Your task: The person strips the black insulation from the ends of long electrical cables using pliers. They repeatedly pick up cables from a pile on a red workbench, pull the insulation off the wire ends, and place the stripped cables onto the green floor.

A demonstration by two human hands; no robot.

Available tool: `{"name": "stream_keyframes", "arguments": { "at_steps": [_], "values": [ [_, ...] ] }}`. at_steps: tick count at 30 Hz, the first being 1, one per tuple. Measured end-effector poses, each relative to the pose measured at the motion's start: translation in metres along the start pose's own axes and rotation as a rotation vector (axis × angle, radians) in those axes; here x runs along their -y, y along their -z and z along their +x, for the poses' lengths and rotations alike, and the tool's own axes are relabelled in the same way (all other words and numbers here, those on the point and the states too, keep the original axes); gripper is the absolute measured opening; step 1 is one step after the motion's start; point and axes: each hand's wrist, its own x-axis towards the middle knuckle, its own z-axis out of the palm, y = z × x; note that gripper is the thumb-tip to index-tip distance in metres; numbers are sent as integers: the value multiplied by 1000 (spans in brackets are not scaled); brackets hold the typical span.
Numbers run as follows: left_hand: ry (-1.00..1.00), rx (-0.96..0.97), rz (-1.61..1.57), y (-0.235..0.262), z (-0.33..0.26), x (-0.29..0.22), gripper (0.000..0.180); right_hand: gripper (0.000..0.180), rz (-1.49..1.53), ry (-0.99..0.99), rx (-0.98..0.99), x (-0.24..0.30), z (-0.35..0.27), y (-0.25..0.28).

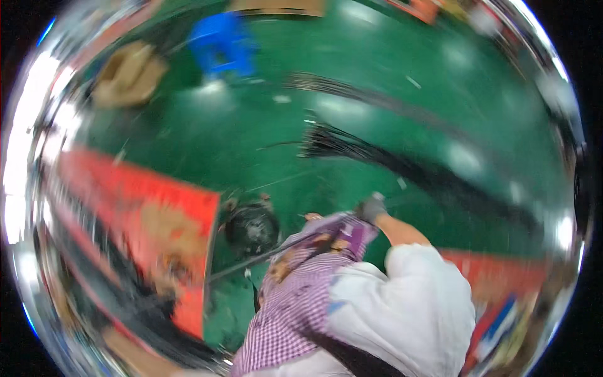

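Observation:
The picture is heavily blurred by motion. My right hand, in a grey glove, reaches forward from a white sleeve over the green floor. It is just below a long bundle of thin black strands that lies across the floor with its frayed end at the left. The blur hides whether the fingers grip anything. A purple checked apron covers my front. My left hand is not in sight.
A round black object sits on the floor in front of me, with a thin rod slanting past it. A red board lies at the left. A blue stool and a tan bag stand farther off.

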Motion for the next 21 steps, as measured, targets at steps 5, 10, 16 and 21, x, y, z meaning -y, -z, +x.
{"name": "stream_keyframes", "arguments": {
  "at_steps": [5,10,16,21],
  "values": [
    [123,41,428,-128,-21,167,19,34,161,-308,140,-37,-5,-58],
    [222,180,620,-181,-61,262,19,31,-43,-161,105,-13,27,-85],
    [270,197,709,-187,-88,295,19,26,97,194,-126,62,71,-75],
    [295,157,778,-174,-97,311,18,18,-598,83,-365,122,89,-55]
  ]
}}
